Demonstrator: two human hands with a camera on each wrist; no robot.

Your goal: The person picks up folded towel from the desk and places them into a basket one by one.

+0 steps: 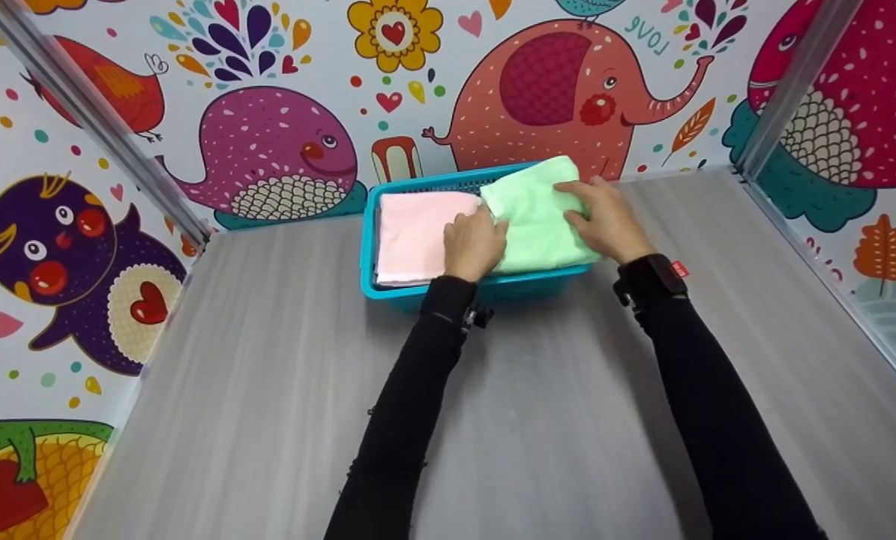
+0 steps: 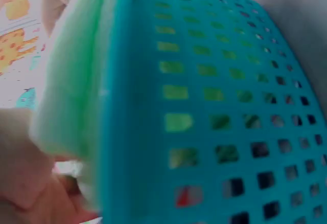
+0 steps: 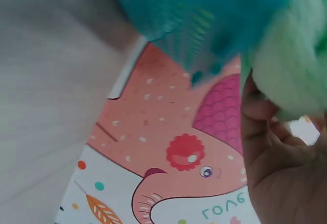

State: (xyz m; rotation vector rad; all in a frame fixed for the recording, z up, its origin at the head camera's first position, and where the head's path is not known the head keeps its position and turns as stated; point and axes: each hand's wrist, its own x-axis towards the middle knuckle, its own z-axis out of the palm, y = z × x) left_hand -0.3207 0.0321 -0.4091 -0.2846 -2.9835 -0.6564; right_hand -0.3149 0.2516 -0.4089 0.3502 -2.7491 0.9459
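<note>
While both hands (image 1: 537, 229) press green towel (image 1: 534, 217), basket (image 1: 485, 285) rim overhung.

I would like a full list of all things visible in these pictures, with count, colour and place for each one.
basket: one, teal plastic with square holes in its walls, at the far middle of the table, near the back wall
pink towel: one, pale pink, folded, in the left half of the basket
green towel: one, light green, folded, over the right half of the basket, its far edge above the rim
table: one, grey wood grain
walls: white with colourful cartoon animals, on three sides
left hand: one, on the towels where pink meets green
right hand: one, on the right part of the green towel
sleeves: two, black
</note>
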